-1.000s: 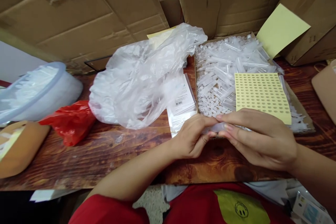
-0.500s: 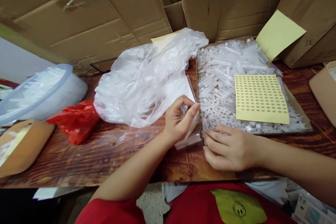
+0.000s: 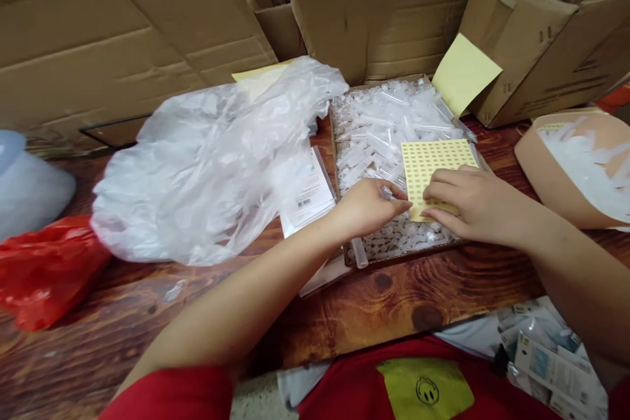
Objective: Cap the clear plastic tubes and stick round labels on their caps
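My left hand (image 3: 371, 207) is closed, with a small clear plastic tube (image 3: 386, 193) partly showing between its curled fingers. Its thumb and fingertip meet at the lower left edge of a yellow sheet of small printed stickers (image 3: 427, 159). From the other side my right hand (image 3: 465, 200) lies over the sheet's lower right part, fingers bent and closed on it; that part of the sheet is hidden. Beneath both hands is a shallow cardboard tray (image 3: 418, 249) full of clear tubes and small white plastic parts. A single tube (image 3: 359, 253) leans over the tray's front left edge.
Left of the tray lie printed cards (image 3: 311, 200) and a crumpled clear plastic bag (image 3: 197, 170). Farther left are a red bag (image 3: 49, 269) and a bluish tub (image 3: 34, 190). A peach-coloured bin (image 3: 551, 167) and an open carton (image 3: 531, 46) stand right. Another yellow sheet (image 3: 465, 75) leans behind.
The view has turned right. My right hand has moved from the tray's front left corner onto the sticker sheet. My left hand has moved right, over the tray to the sheet's edge.
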### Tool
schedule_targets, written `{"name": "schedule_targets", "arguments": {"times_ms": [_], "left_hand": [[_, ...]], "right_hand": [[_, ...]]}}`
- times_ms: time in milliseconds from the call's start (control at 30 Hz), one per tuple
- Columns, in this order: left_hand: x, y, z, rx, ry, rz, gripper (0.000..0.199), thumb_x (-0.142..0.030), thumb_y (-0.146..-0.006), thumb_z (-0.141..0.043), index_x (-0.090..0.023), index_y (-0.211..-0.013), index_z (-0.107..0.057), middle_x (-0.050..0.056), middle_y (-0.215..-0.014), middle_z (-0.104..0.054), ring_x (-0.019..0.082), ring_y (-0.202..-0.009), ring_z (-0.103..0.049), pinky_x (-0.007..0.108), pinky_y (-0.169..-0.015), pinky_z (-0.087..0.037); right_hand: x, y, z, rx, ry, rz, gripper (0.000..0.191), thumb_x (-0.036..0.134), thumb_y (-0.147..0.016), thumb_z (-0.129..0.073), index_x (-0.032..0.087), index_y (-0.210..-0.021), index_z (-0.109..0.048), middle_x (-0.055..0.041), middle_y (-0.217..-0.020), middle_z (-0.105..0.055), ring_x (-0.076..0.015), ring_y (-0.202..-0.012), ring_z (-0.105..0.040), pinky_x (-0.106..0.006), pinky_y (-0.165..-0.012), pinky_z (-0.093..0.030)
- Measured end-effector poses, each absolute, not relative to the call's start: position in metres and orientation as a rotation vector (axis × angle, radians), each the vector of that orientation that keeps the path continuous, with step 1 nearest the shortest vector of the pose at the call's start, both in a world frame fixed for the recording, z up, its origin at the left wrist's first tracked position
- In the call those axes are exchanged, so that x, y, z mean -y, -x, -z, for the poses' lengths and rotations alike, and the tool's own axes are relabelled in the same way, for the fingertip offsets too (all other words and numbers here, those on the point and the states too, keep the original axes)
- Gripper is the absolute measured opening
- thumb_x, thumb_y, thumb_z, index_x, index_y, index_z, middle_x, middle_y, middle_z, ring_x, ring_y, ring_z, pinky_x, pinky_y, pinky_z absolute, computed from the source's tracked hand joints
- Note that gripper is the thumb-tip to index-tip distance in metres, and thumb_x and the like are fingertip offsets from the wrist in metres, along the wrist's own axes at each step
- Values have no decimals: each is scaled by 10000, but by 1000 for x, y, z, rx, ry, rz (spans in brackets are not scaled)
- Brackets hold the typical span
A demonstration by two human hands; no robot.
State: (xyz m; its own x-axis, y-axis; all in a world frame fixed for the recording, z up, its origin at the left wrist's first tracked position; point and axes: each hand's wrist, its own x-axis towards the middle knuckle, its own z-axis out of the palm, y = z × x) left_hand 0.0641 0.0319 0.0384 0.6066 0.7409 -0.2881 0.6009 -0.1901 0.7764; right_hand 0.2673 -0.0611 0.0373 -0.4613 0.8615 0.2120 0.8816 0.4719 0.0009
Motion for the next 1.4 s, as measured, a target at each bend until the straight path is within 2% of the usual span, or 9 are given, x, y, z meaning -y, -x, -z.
{"name": "schedule_targets", "arguments": {"times_ms": [100, 267, 367, 600, 767, 1000, 1133, 1400], "left_hand": [[-33, -71, -34, -1028, -1848, -203, 131, -255, -750, -756, -173, -842, -799, -46, -554, -572, 106, -526, -437, 270, -546, -333], [-31, -71, -28, -1009, -1732, -177, 161, -290, -700, -791, -177, -808, -757, -59, -534, -532, 94, -505, -405, 256, -519, -304], [-27, -72, -27, -995, -1651, -239, 176, -293, -675, -807, -180, -773, -713, -36, -605, -594, 97, -534, -438, 249, -522, -324], [-25, -70, -24, -935, -1645, -396, 168, -331, -760, -749, -171, -806, -729, -2, -751, -697, 96, -572, -497, 251, -560, -382], [-26, -69, -21, -930, -1657, -406, 90, -249, -770, -727, -163, -793, -741, -10, -735, -711, 107, -656, -582, 246, -644, -440], [-24, -69, -19, -868, -1650, -521, 26, -178, -754, -696, -165, -746, -717, -22, -695, -702, 97, -612, -591, 221, -589, -471], [-22, -66, -18, -759, -1752, -611, 44, -191, -809, -697, -174, -781, -726, 1, -755, -743, 121, -672, -659, 232, -632, -528], [-17, -60, -18, -544, -2154, -790, 66, -147, -878, -677, -183, -886, -733, 29, -843, -781, 141, -756, -723, 255, -755, -579]], "right_hand": [[60, -264, -29, 2448, 1455, 127, 171, 236, -985, -557, 158, -886, -673, -84, -876, -663, -225, -805, -642, -349, -732, -490], [61, -259, -17, 2253, 1340, -5, 164, 140, -978, -528, 148, -891, -667, -100, -896, -690, -209, -828, -669, -334, -726, -549], [64, -257, -14, 2169, 1282, -44, 168, 115, -975, -526, 154, -903, -673, -97, -894, -707, -202, -825, -682, -332, -717, -567], [68, -251, -13, 2048, 1219, -26, 150, 91, -967, -555, 170, -955, -682, -97, -947, -739, -209, -879, -709, -352, -767, -597], [67, -249, -10, 2035, 1201, 15, 163, 39, -934, -577, 166, -951, -678, -95, -962, -743, -213, -912, -727, -344, -810, -613], [67, -245, -13, 1936, 1267, 78, 134, 70, -941, -617, 186, -951, -684, -71, -945, -738, -180, -876, -721, -309, -800, -613], [69, -243, -15, 1922, 1311, 149, 128, 73, -932, -620, 170, -932, -703, -84, -916, -744, -191, -846, -716, -324, -764, -605], [77, -239, -19, 1968, 1349, 294, 117, 80, -906, -632, 176, -943, -687, -59, -920, -757, -183, -861, -720, -315, -829, -601]]}}
